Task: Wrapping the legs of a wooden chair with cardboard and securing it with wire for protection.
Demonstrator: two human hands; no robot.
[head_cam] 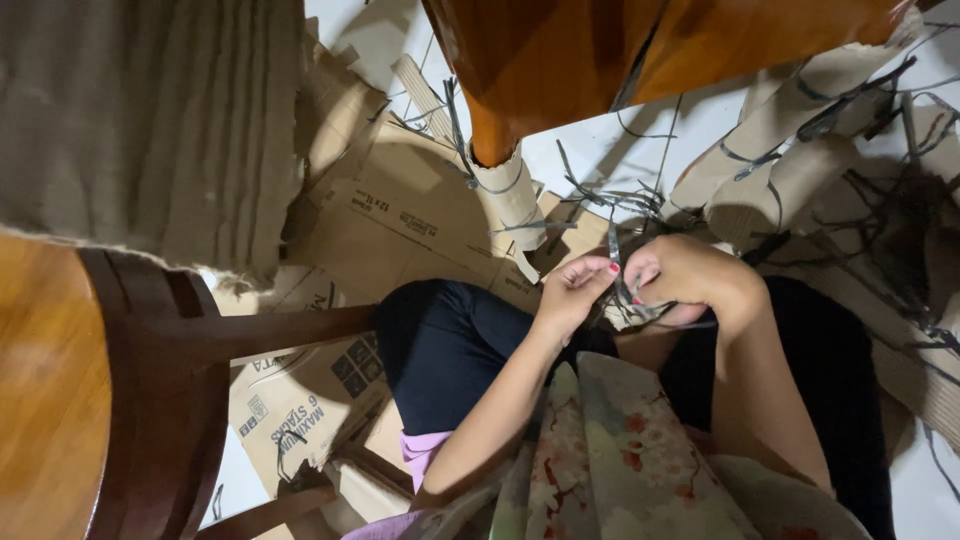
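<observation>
Both grips were pinched on one thin dark strip (pixel 614 262): the left hand (pixel 572 290) and the right hand (pixel 682 275) met above the lap, near a cardboard-wrapped chair leg (pixel 510 195) over flattened cardboard (pixel 400 215).

The wooden chair (pixel 120 400) and table top (pixel 640 40) ran off the frame edges; the strap's (pixel 614 262) lower end lay hidden between the hands (pixel 640 285).

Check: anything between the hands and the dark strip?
Nothing visible. Left hand and right hand both already pinch the dark strip, fingers directly on it. The wrapped table leg and loose strips on the floor sit behind, apart from the grip.
</observation>
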